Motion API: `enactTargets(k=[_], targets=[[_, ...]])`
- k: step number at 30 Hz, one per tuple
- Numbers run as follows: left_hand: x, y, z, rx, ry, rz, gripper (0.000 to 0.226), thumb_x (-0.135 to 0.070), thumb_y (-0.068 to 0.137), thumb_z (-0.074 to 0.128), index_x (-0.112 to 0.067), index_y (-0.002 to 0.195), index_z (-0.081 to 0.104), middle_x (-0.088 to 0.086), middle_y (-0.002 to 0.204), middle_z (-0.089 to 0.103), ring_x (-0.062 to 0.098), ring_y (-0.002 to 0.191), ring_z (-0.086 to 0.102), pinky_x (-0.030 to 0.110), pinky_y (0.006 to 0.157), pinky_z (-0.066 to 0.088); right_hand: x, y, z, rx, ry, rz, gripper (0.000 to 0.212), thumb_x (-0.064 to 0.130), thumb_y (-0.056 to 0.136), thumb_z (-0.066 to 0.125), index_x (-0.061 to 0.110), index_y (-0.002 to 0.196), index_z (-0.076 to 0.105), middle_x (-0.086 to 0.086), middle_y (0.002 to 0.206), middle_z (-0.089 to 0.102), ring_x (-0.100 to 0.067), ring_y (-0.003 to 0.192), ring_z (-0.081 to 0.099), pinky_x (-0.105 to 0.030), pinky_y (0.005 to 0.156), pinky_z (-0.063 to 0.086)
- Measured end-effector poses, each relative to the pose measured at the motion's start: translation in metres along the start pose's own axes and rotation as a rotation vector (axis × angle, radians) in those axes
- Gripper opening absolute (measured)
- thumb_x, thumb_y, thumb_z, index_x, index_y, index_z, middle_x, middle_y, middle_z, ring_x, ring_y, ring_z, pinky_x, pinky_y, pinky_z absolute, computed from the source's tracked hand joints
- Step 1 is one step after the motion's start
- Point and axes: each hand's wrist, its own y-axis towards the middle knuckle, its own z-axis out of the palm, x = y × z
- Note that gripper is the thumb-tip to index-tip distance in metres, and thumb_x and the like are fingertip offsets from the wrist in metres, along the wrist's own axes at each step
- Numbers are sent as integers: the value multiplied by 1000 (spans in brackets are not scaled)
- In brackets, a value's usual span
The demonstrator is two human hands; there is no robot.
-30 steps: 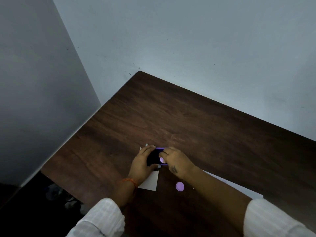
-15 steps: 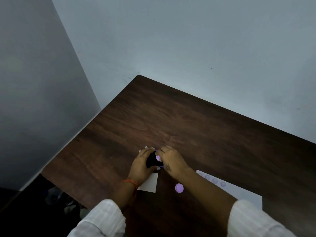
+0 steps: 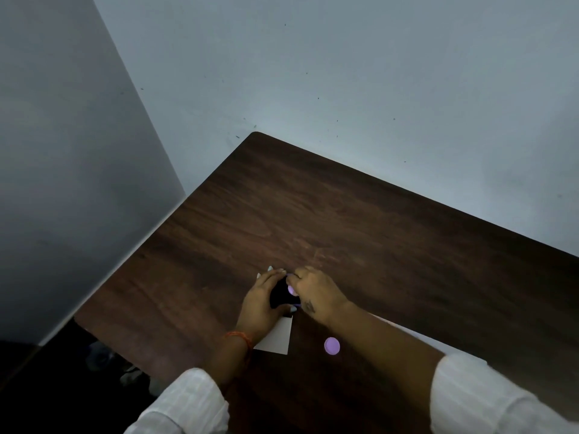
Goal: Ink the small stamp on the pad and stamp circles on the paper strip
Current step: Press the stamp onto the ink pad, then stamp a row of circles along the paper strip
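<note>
The dark wooden table [image 3: 360,233] fills the view, set into a corner of pale walls. Along its near edge lies the paper strip [image 3: 277,338]; only its left end shows plainly, since the right forearm now lies across the stretch where a row of faint stamped circles showed half a second ago.

The left hand [image 3: 260,303] rests on that left end, fingers [image 3: 272,277] curled around the dark ink pad [image 3: 278,294] and steadying it. The right hand [image 3: 316,294] is bunched over the pad's right side, its fingertips pinching the small stamp [image 3: 292,289], of which only a bit of lilac shows between the two hands. Whether the stamp's face is touching the pad cannot be told from here.

A round lilac cap [image 3: 331,345] lies on the bare table near the strip's left end, apart from both hands.

Over the last second the hands have stayed on the pad and merely closed in a little; the stamp has not gone over to the paper. This looks like re-inking, with the next print not yet made.
</note>
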Motion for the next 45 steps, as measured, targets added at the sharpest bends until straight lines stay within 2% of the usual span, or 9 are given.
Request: enactTargets(k=[5,9,11,17,23,30,35,41,45], targets=[[-3,-1,-1,11,7,11,68,-9,71,75,-12,132,45,6,142,46,18,133,38,25,108,26,18,-4,8,-24,-23,117,44,7,85,57,-1,126,43,-21,126,51,-33,115,47,-41,93,45],[-7,-2,-2,1,20,-2,70,-10,69,77,-9,132,46,8,142,46,18,134,36,20,106,24,6,-2,-5,-90,230,170,21,6,85,55,-1,104,61,-21,109,62,-32,99,57,-37,83,43],[-8,-3,-4,10,29,0,71,-12,68,78,-11,132,46,8,142,45,19,135,36,22,106,25,0,-4,-12,-191,504,270,16,0,82,54,-6,88,68,-24,94,68,-29,83,61,-39,79,47],[-9,-2,-4,30,107,-8,76,-16,72,76,-16,137,37,5,148,38,19,139,28,35,115,25,-6,-39,-24,-386,1910,636,23,-4,86,57,-5,108,63,-9,86,67,-12,72,66,-16,62,58],[-12,-5,0,45,162,20,85,-18,75,73,-19,143,22,5,154,27,24,144,15,45,119,12,-9,-99,-29,-456,2414,569,17,1,76,61,6,75,77,-8,80,76,-12,73,72,-21,63,59],[-39,-20,25,-19,208,135,70,-22,77,72,-20,138,36,3,152,31,24,142,20,47,117,23,-12,-149,-20,-671,2592,626,16,0,68,65,-1,80,75,-16,83,76,-19,73,73,-27,65,62],[-65,-31,57,88,245,299,67,-29,80,68,-25,138,35,-3,152,30,18,143,20,41,117,14,-23,-178,-7,-790,2606,612,16,2,69,62,-1,78,75,-17,83,76,-23,73,74,-30,59,61],[-82,-36,86,273,333,448,64,-39,84,59,-25,140,31,-5,153,28,12,144,15,31,118,4,-51,-217,15,-953,2428,662,18,10,71,64,4,83,75,-18,93,75,-28,89,73,-35,72,62],[-92,-36,101,317,356,502,63,-39,87,55,-22,142,29,-4,154,26,12,144,14,28,117,1,-71,-229,24,-1067,1967,988,23,7,76,67,7,99,68,-15,104,69,-25,97,67,-37,89,53]])
